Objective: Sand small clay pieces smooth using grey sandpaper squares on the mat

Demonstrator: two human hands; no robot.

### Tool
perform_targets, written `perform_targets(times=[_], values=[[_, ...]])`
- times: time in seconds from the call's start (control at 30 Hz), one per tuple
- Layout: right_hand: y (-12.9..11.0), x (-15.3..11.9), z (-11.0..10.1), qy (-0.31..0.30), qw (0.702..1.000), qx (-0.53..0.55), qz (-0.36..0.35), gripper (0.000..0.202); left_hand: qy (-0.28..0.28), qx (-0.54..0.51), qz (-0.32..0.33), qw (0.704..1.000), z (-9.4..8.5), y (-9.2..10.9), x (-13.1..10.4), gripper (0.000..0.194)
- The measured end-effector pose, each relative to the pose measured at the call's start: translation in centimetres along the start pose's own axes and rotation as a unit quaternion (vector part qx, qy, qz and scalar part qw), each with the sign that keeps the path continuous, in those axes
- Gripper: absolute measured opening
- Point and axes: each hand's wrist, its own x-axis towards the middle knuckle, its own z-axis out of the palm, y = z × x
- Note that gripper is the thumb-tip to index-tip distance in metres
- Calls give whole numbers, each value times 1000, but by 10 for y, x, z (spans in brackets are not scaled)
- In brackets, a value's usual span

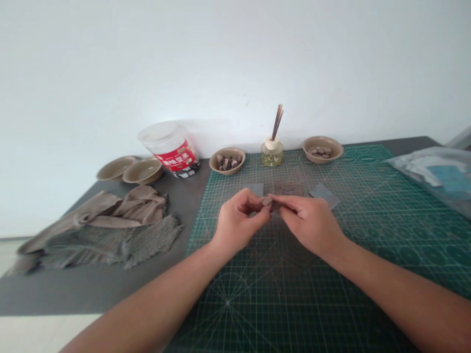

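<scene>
My left hand (241, 215) is closed in a pinch on a small flat brown piece (267, 201), held above the green cutting mat (235, 274). Thumb and fingers of my right hand (312, 218) are pressed together right beside that piece. What they hold, if anything, is too small to make out. Beyond the hands, a brownish see-through square (289, 189) with a dark line on it lies on the mat. Greyish squares flank it, one (256, 188) partly behind my left hand and another (326, 195) past my right.
Along the wall stand a bowl of dark and pinkish chunks (228, 169), a reed diffuser (272, 153) and a bowl of flat brown pieces (323, 158). Leftward are a plastic jar (172, 152), two bowls (143, 171) and crumpled cloth (110, 230). A plastic bag (441, 176) lies right.
</scene>
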Motion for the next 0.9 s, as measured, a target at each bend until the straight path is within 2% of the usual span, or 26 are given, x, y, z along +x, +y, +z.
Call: perform_targets(times=[0.13,0.23,0.37,0.53,0.63,0.73,0.9], values=[[6,2,-1,10,999,21,40,32,-2,-47,33,998,-1,-1,3,16],[6,2,-2,35,998,26,37,31,-7,-81,20,996,0,-2,5,16],[2,1,-4,65,997,33,14,33,1,-126,5,992,2,1,7,23],[-2,-1,-6,80,995,32,-43,35,-29,-133,-15,991,4,7,4,23],[-5,-3,-7,71,995,13,-73,35,-39,-80,-28,996,3,9,3,13],[-7,-5,-6,50,993,-18,-104,36,-29,-18,-25,999,2,8,1,13],[-6,-4,-3,27,984,-78,-158,37,0,-2,-21,1000,1,6,-1,12]])
